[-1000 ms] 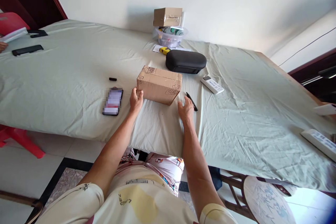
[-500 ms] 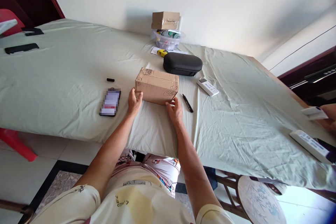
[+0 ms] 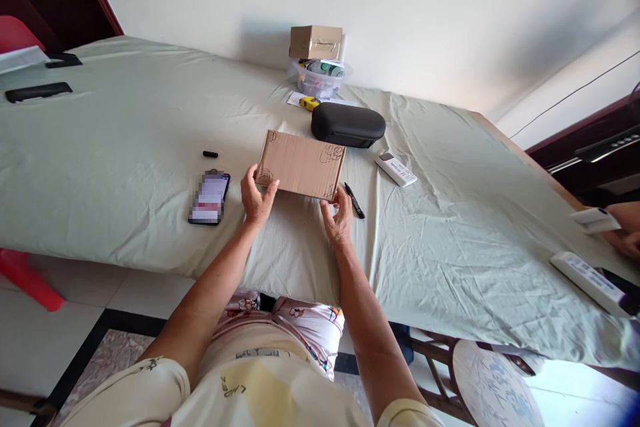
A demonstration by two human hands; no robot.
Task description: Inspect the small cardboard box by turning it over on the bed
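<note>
A brown cardboard box [image 3: 301, 164] with black doodles at its corners is tipped up toward me above the pale green tablecloth [image 3: 125, 147]. My left hand [image 3: 256, 196] grips its lower left corner, thumb on the front face. My right hand [image 3: 338, 215] holds the lower right corner with curled fingers. A black pen [image 3: 355, 200] lies just right of my right hand. A smartphone [image 3: 209, 197] with a lit screen lies left of my left hand.
Behind the box sit a black oval case [image 3: 348, 124], a white remote [image 3: 396, 169], a yellow tape measure [image 3: 310, 103], and a plastic tub [image 3: 320, 77] with a small carton [image 3: 315, 42] on top. Another person's hand [image 3: 625, 230] holds a card at the right edge.
The box has been tilted up toward me, so a broad face now shows. My right hand moved from the cloth beside the pen onto the box's right corner.
</note>
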